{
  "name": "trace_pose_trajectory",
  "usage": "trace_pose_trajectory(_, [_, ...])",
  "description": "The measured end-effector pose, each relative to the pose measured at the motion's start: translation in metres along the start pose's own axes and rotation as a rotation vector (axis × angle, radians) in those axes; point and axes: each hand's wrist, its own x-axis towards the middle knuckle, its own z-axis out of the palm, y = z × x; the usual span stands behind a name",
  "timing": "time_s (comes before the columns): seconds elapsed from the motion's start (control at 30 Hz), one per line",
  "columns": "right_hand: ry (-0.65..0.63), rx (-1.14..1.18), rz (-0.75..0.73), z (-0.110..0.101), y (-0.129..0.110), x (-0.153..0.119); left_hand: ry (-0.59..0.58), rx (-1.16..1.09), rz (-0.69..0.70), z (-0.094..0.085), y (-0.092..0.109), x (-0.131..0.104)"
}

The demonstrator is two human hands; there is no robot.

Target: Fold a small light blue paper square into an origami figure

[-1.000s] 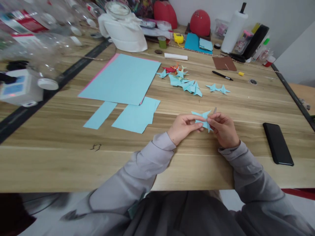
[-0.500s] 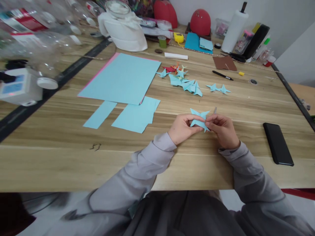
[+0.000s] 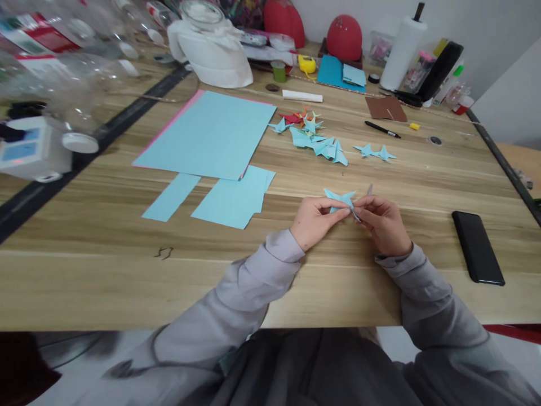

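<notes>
A light blue piece of folded paper (image 3: 341,197), star-like with pointed tips, is between my two hands above the table. My left hand (image 3: 316,221) pinches it from the left, thumb and forefinger pressed together over its lower part. The fingertips of my right hand (image 3: 381,224) close on its right end. Behind the right fingers a thin grey tip (image 3: 370,189) sticks up; the rest of it is hidden. Finished-looking blue origami cranes (image 3: 375,152) lie beyond the hands, near a cluster of folded blue paper figures (image 3: 323,148) with red and yellow ones.
Large blue sheets (image 3: 207,132) over pink paper lie on the left, with cut blue pieces (image 3: 230,200) and a strip (image 3: 171,197) before them. A black phone (image 3: 477,247) lies at right, a black pen (image 3: 382,129) farther back. Plastic bottles (image 3: 80,113) crowd the left.
My left thumb has moved up and inward over the folded paper, covering its lower points. The paper has tilted and its upper points have shifted slightly left. My right hand has hardly moved.
</notes>
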Motion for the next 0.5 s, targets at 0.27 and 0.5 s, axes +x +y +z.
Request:
trace_pose_trajectory(0.27, [-0.02, -0.07, -0.039, -0.0007, 0.0023, -0.0004, 0.002, -0.324, -0.243, 0.0068, 0.0093, -0.0043])
trace_pose_trajectory(0.5, [-0.08, -0.147, -0.124, 0.0001, -0.002, -0.0033, 0.029, -0.355, -0.238, 0.0077, 0.0101, -0.0048])
